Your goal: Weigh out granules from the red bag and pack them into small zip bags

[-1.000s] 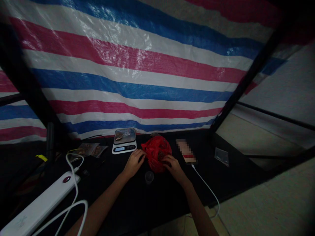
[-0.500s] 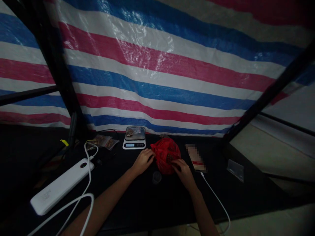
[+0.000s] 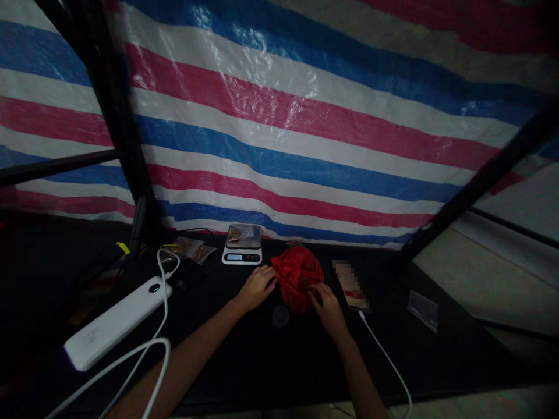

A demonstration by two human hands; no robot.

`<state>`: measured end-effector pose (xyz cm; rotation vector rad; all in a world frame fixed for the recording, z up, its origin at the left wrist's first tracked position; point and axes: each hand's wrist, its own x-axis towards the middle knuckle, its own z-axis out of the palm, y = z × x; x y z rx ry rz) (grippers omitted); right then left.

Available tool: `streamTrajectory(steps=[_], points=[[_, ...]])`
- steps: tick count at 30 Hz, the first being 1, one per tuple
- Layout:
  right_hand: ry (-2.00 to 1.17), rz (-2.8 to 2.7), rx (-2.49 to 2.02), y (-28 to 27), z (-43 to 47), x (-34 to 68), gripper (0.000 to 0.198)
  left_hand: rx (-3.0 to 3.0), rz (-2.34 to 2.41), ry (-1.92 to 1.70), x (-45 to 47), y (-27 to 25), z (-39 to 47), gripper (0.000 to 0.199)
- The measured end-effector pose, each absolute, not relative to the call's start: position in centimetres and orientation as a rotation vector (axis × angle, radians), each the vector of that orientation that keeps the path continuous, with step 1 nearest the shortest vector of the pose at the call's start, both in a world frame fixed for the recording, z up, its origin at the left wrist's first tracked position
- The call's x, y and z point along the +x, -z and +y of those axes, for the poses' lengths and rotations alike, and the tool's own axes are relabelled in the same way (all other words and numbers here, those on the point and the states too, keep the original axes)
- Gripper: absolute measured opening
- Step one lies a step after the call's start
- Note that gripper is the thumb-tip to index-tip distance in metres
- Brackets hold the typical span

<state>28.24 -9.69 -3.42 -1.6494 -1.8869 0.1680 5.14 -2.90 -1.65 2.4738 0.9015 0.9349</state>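
A red plastic bag (image 3: 293,269) sits on the black table, with dark contents showing through its opening; I cannot make out what they are. My left hand (image 3: 258,287) pinches the bag's left edge with its fingertips. At the front right of the bag, my right hand (image 3: 325,302) is closed, thumb and fingers together on the bag's rim near the contents. A small clear cup (image 3: 280,316) stands just in front of the bag, between my hands. Behind my left hand is a white digital scale (image 3: 243,257) with a small clear bag (image 3: 240,234) of brown bits on its plate.
Several small zip bags (image 3: 191,249) with brown contents lie left of the scale. A white power bank (image 3: 116,323) with a white cable rests at the left. To the right are a phone (image 3: 350,284) on a cable and a clear plastic bag (image 3: 423,310). Striped sheeting (image 3: 279,128) hangs behind.
The whole view has shifted slightly, so things sit a little further right. Both hands stay at the red bag, with barely any finger movement visible.
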Motion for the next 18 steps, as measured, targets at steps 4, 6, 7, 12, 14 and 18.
streamTrajectory(steps=[4, 6, 7, 12, 14, 18], points=[[-0.109, -1.821, -1.675, 2.8, -9.93, 27.97, 0.018, 2.462, 0.892, -0.943, 5.16, 1.72, -2.82, 0.018], [-0.089, -1.85, -1.684, 2.67, -10.07, 27.87, 0.017, 2.462, 0.885, -0.938, 5.19, 1.73, -2.79, 0.018], [-0.083, -1.873, -1.687, 2.67, -10.12, 27.83, 0.016, 2.462, 0.882, -0.936, 5.2, 1.73, -2.79, 0.018], [-0.066, -1.964, -1.684, 2.76, -10.27, 27.69, 0.014, 2.481, 0.891, -0.909, 5.28, 1.7, -2.81, 0.018], [-0.054, -1.982, -1.685, 2.73, -10.31, 27.67, 0.014, 2.489, 0.89, -0.902, 5.29, 1.69, -2.82, 0.019], [-0.031, -1.992, -1.695, 2.8, -10.34, 27.76, 0.015, 2.495, 0.881, -0.902, 5.26, 1.65, -2.83, 0.019]])
